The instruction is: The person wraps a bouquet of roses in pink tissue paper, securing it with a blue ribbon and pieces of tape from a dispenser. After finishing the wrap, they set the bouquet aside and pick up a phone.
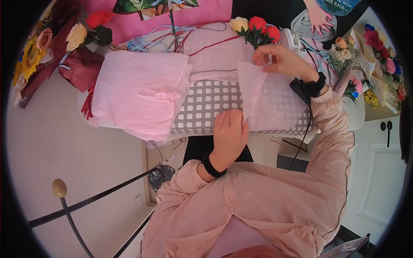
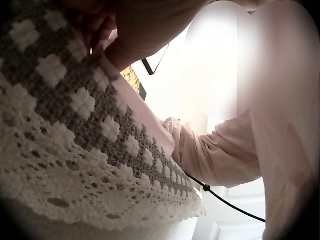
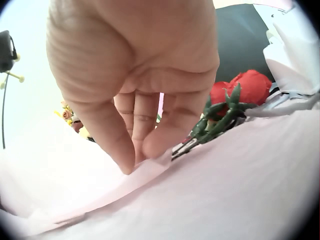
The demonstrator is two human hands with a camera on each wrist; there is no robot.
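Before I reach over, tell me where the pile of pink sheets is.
In the head view, the pile of pink sheets lies left of centre, beside the checked cloth, up and left of the left hand.

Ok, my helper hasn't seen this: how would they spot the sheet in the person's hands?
In the head view, find the grey-white checked cloth. Over its right part lies a pink sheet, held by the left hand and right hand. Unlike the opaque pink pile at left, it lets checks faintly show through.
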